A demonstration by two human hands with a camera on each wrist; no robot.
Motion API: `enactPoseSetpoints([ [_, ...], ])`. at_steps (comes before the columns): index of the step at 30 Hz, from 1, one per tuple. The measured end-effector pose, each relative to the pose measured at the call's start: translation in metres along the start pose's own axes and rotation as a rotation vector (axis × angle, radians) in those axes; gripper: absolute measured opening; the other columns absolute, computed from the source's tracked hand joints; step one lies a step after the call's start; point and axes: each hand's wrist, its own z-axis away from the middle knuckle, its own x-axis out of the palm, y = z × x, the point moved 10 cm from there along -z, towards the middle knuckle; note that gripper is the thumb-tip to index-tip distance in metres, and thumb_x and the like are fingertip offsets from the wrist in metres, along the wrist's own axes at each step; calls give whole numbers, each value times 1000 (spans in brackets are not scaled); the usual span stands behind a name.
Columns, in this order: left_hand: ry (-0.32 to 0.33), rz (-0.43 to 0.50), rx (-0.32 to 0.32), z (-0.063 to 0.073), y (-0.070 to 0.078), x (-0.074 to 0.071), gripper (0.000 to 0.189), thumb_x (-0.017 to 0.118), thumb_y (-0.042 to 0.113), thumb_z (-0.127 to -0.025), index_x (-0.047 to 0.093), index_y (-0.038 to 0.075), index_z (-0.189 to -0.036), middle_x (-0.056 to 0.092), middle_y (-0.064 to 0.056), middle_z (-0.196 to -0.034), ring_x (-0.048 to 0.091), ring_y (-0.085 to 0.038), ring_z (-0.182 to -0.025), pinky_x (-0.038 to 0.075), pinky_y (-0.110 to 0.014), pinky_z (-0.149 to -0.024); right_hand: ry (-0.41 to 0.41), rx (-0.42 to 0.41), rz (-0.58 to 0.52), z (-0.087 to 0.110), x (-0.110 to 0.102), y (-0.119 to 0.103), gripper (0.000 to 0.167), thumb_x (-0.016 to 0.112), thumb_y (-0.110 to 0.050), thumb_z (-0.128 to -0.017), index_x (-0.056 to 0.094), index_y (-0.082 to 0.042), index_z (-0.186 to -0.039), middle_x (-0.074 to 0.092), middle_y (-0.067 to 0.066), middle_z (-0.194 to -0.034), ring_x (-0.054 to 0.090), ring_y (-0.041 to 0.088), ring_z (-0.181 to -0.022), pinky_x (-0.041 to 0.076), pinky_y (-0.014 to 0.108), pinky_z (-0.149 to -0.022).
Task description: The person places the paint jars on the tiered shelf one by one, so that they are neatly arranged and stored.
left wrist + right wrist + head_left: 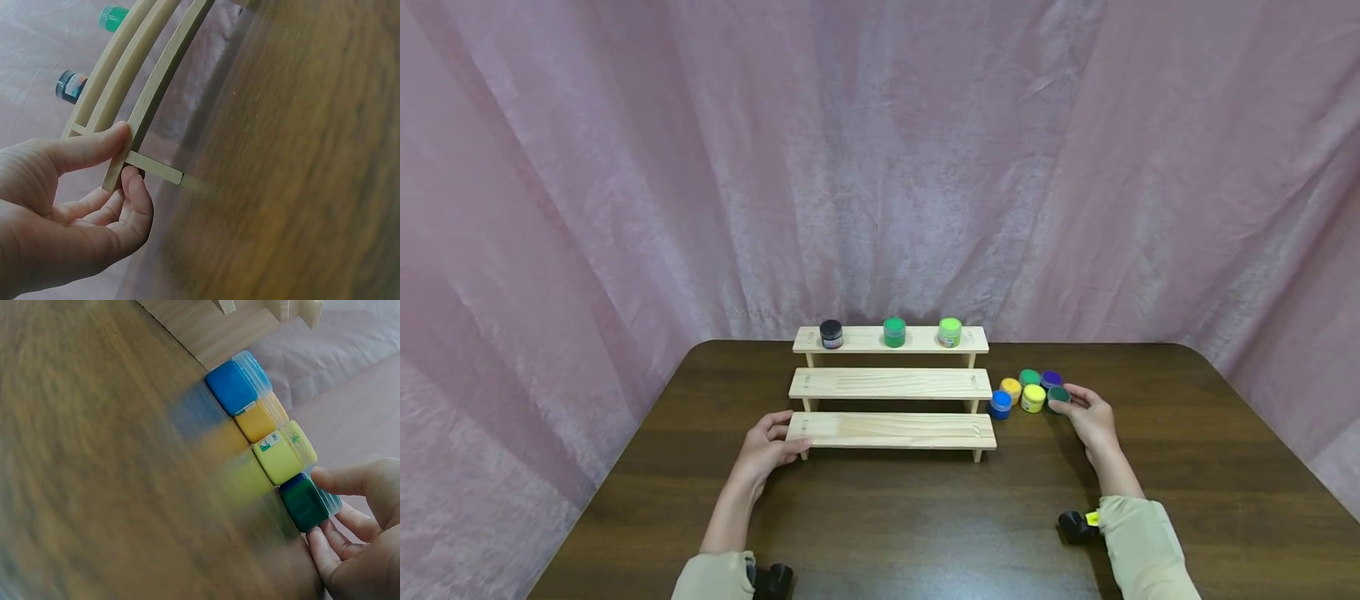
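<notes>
A pale wooden three-step rack (891, 430) stands on the table. My left hand (765, 448) pinches the left end of its lowest step; in the left wrist view the thumb lies on the board and curled fingers are under it, by the short leg (155, 167). At the right of the rack, my right hand (1092, 419) holds a dark green paint jar (305, 503) between thumb and fingers. That jar is still among others: a yellow jar (1033, 398), a blue jar (1001, 405), an orange-yellow jar (1011, 389), a green jar (1029, 377) and a purple jar (1051, 379).
On the top step stand a black jar (831, 334), a green jar (894, 332) and a light green jar (950, 332), spaced apart. The lower two steps bear no jars. A pink curtain (880, 167) hangs behind the brown table (910, 525).
</notes>
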Motion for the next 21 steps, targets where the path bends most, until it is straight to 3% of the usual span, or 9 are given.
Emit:
enactPoseSetpoints([
  [12,3,3,-5,-1,2,-1,63,74,0,-82,44,-4,-137,65,-10,-101,58,-5,-67,49,-22,-65,1,-21,50,-5,-1,-2,62,60,-24,-96,36,5,-145,40,28,-148,42,32,-132,38,16,-86],
  [18,-7,10,4,-1,3,0,64,73,-1,-81,43,-5,-137,67,-9,-98,58,-6,-66,48,-21,-63,-6,-6,41,-1,-1,0,61,58,-22,-97,34,3,-147,38,26,-149,40,33,-134,39,32,-100],
  [21,-5,9,2,1,2,0,64,73,-2,-81,43,-6,-137,67,-10,-99,58,-6,-67,48,-22,-63,-10,-11,51,0,-1,0,62,59,-24,-97,35,3,-147,38,26,-149,40,34,-133,40,32,-100],
])
